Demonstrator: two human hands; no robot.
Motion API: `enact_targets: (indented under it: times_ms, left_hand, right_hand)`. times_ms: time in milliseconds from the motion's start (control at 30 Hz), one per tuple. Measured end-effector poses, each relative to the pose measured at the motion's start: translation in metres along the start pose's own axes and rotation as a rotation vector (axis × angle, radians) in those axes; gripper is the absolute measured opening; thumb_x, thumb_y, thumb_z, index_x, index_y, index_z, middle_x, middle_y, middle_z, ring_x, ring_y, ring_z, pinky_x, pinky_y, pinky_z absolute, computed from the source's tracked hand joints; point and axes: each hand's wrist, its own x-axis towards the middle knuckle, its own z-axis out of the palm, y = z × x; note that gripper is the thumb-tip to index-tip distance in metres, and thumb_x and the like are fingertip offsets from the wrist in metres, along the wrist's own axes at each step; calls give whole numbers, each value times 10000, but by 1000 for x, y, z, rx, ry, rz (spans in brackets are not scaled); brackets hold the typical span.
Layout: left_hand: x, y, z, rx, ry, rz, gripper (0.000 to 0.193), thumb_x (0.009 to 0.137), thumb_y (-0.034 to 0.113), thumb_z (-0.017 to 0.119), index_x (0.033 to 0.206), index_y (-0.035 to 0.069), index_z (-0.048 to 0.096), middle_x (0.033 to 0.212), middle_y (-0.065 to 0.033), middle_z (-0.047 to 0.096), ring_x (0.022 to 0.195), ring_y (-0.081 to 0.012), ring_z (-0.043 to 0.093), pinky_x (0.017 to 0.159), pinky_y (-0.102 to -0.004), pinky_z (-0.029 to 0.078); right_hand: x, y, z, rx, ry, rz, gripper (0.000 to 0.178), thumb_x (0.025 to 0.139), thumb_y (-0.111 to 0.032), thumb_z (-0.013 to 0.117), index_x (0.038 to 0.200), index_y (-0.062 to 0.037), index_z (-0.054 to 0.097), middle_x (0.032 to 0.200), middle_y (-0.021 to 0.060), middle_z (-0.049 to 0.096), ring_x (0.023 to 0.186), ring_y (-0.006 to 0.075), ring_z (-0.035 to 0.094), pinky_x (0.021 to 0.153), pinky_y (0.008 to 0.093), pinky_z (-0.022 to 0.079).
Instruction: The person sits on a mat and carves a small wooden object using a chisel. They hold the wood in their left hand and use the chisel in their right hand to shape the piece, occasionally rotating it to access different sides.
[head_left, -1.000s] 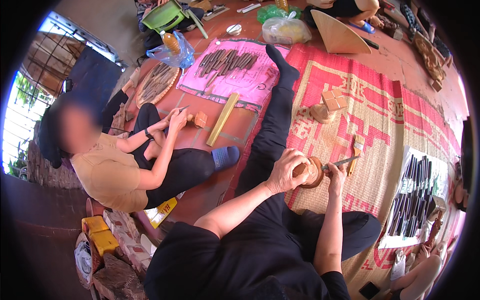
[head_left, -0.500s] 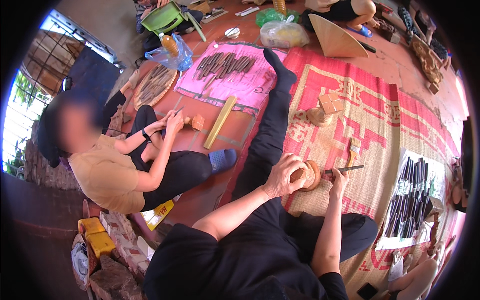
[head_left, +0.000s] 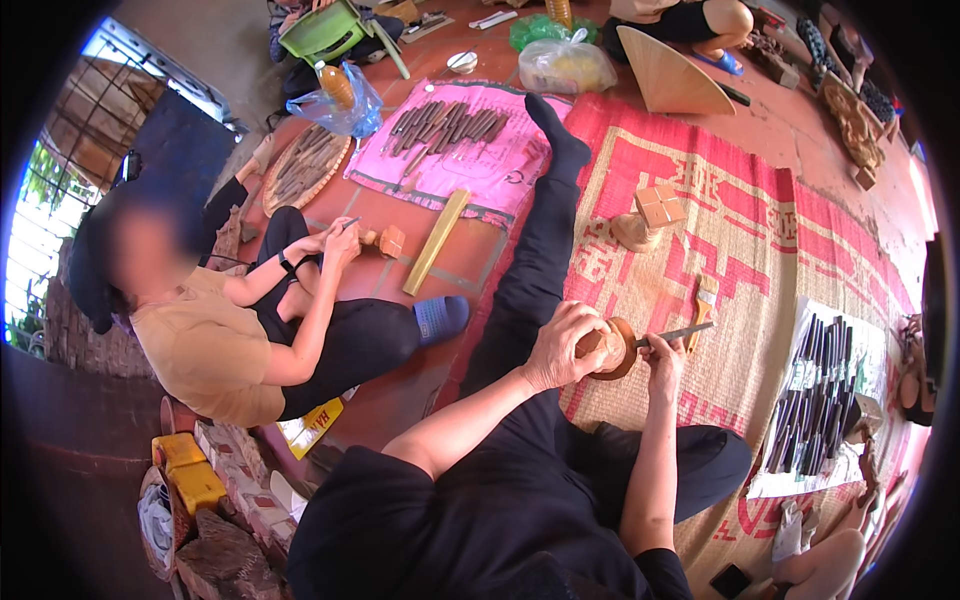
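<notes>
My left hand (head_left: pixel 571 346) grips a turned wooden piece (head_left: pixel 622 352) with a round, flared base, resting it by my outstretched leg. Between the fingers of my right hand (head_left: pixel 663 366) is a slim dark carving chisel (head_left: pixel 686 331), its inner end at the edge of the wooden base. The exact contact is too small to make out. Just beyond my right hand a flat brush (head_left: pixel 705 302) with a wooden handle lies on the mat. Farther off stands another carved wooden piece (head_left: pixel 660 207) with a square block top.
A woven red-and-tan mat (head_left: pixel 740 330) lies under me. Rows of dark chisels (head_left: pixel 815 390) are on a white sheet at right. More tools (head_left: pixel 445 130) lie on a pink cloth. A co-worker (head_left: pixel 215 330) sits at left, working wood; a yellow wooden bar (head_left: pixel 437 243) lies between us.
My right hand has shifted slightly left toward the wooden piece, and the chisel's outer end now tilts farther up in view. My left hand keeps its grip on the wooden piece.
</notes>
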Motion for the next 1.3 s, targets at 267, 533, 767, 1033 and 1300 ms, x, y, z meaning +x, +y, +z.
enact_targets:
  times_ms: [267, 533, 767, 1033, 1300]
  left_hand:
    - [1, 3, 0, -14, -12, 9, 252, 659, 163, 646, 890, 85, 580, 908, -72, 547, 929, -282, 514, 827, -393, 451]
    - [2, 3, -3, -17, -6, -6, 247, 666, 168, 640, 889, 79, 583, 909, -71, 549, 925, -282, 512, 833, -390, 447]
    - [0, -3, -2, -24, 19, -23, 240, 670, 173, 632, 885, 78, 584, 903, -74, 551, 923, -282, 512, 834, -386, 443]
    - [2, -3, -4, -35, 27, -51, 227, 674, 163, 626, 882, 77, 589, 906, -74, 558, 936, -279, 509, 838, -381, 439]
    - [5, -6, -3, -47, 37, -84, 234, 667, 162, 637, 880, 73, 597, 912, -66, 568, 931, -264, 515, 839, -367, 438]
  right_hand:
    - [15, 13, -20, -12, 141, -24, 78, 789, -17, 634, 777, -42, 562, 652, 43, 606, 516, 107, 572, 476, 186, 465]
    - [8, 18, -10, 15, 53, -15, 95, 780, -24, 652, 781, -50, 561, 629, 26, 585, 502, 104, 561, 447, 193, 445]
    - [2, 3, -7, 90, 0, 19, 91, 815, 5, 615, 771, -45, 554, 654, 50, 601, 531, 108, 575, 471, 182, 460]
    - [12, 13, -25, 103, 190, 52, 139, 790, 10, 631, 779, -58, 510, 638, 42, 578, 506, 116, 570, 437, 183, 454]
    - [4, 21, -10, 189, 117, 54, 127, 807, 2, 631, 810, -55, 517, 657, 48, 593, 528, 117, 570, 475, 195, 467]
